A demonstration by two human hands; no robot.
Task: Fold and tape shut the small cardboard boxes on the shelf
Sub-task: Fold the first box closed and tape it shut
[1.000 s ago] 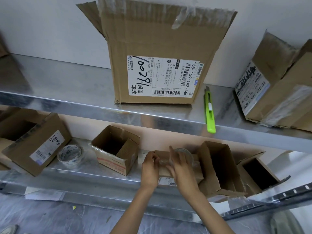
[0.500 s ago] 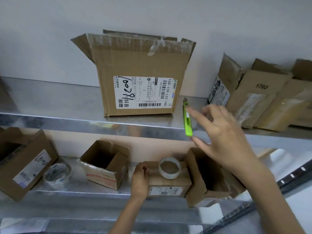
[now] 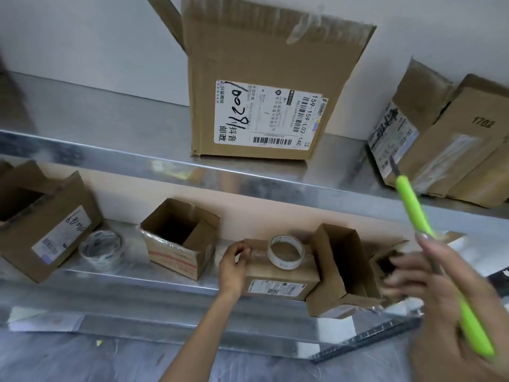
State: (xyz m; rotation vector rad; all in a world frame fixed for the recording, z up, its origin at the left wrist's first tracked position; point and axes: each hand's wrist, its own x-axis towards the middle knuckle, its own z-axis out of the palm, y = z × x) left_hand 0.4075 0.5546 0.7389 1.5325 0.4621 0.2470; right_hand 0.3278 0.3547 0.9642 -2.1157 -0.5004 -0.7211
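A small closed cardboard box (image 3: 278,281) sits on the lower shelf (image 3: 132,274) with a roll of clear tape (image 3: 286,252) lying on its top. My left hand (image 3: 234,261) pinches the tape end at the box's top left corner. My right hand (image 3: 440,301), blurred at the lower right, grips a green utility knife (image 3: 413,208) with its blade out and pointing up and to the left. An open small box (image 3: 180,238) stands left of the closed one, and another open box (image 3: 341,268) stands right of it.
A large open box (image 3: 264,86) and taped parcels (image 3: 446,139) stand on the upper shelf (image 3: 110,139). On the lower shelf lie a second tape roll (image 3: 101,250), a labelled box (image 3: 41,221) at the left and a tipped box (image 3: 388,260) at the right.
My right hand left the tape roll, reached up to the upper shelf, took the green knife and brought it down to the right. My left hand stayed at the small box's corner.
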